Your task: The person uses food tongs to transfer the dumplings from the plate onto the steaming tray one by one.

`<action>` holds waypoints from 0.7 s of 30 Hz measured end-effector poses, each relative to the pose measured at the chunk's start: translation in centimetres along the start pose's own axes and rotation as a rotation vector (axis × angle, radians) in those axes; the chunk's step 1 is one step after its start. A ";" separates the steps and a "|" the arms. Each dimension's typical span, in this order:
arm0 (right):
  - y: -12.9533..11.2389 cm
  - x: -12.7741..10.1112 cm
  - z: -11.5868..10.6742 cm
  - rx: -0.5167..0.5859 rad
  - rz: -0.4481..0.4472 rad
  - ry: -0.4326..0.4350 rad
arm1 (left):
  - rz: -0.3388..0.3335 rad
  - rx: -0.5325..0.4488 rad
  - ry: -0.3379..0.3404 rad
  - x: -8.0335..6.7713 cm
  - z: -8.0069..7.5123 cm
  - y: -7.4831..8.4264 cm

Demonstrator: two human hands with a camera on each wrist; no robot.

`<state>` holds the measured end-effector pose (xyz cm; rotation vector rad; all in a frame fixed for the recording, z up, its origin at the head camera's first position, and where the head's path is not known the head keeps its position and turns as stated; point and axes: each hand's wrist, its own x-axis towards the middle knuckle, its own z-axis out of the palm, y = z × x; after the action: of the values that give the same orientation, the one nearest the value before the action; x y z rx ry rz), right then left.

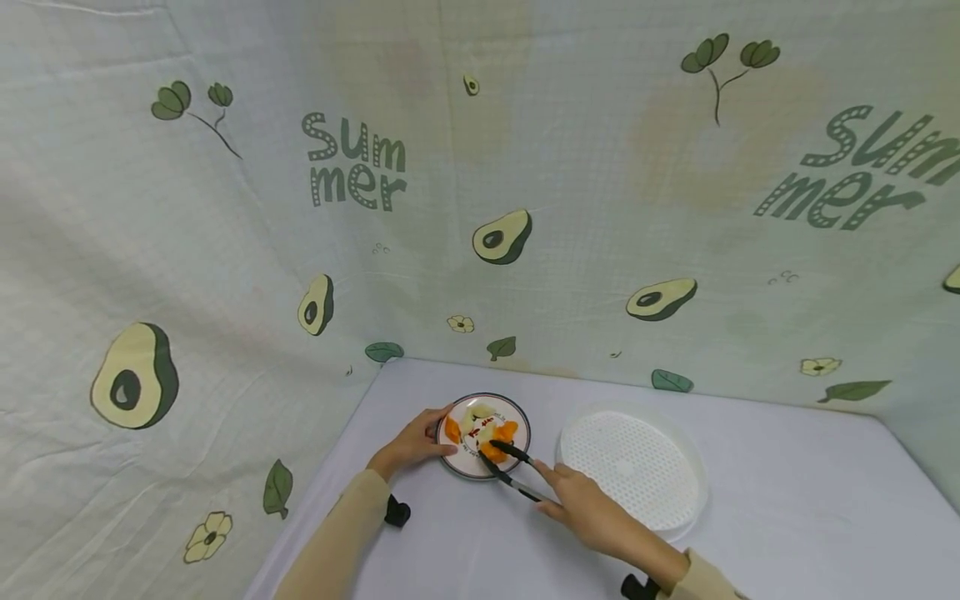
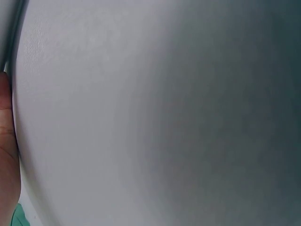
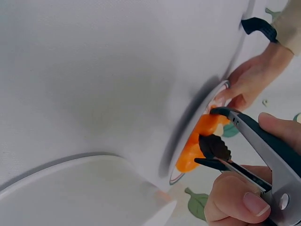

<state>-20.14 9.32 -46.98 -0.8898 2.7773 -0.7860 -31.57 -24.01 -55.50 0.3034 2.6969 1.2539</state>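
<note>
A small round plate with a dark rim sits on the white table and carries orange pieces and pale slices. My left hand holds the plate's left rim, thumb on the edge. My right hand grips black-tipped metal tongs whose tips close around an orange piece. In the right wrist view the tongs pinch the orange piece at the plate's rim. The left wrist view shows only the edge of my left hand and blurred white surface.
A round white perforated tray lies just right of the plate, under my right forearm. An avocado-print cloth hangs as a backdrop behind and to the left of the table.
</note>
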 end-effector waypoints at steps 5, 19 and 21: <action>0.1 -0.1 0.0 0.005 0.002 0.004 | -0.010 0.009 0.003 -0.1 0.1 0.4; -0.4 0.0 -0.5 0.040 0.172 -0.023 | -0.024 -0.001 0.007 -0.2 0.3 0.5; -0.5 0.1 -0.7 0.041 0.192 -0.028 | -0.022 -0.006 0.008 -0.4 0.2 0.6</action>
<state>-20.13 9.26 -46.18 -0.6102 2.7584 -0.7879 -31.05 -23.55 -55.11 0.2682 2.6952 1.2601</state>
